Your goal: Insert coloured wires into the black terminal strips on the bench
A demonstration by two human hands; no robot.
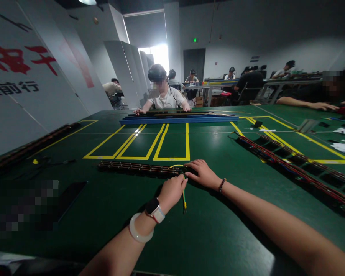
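A long black strip [138, 168] with metal rods along its top lies across the green table in front of me. At its right end my left hand [171, 191], wearing a watch and a pale bangle, is closed, thumb and fingers pinched on a yellow-green wire [184, 197]. The wire's lower end, with a terminal, hangs out below onto the table. From the right, my right hand [202, 174] meets the same end, its fingers bent around the upper part of the wire, which loops over the strip. The fingertips partly hide the strip's end.
Red-wired strips [287, 165] lie at the right, and another long strip [37, 145] at the left edge. A dark flat panel [72, 199] rests at left. Yellow tape [172, 158] marks the table. Across it, a person handles strips behind a blue rail [178, 120].
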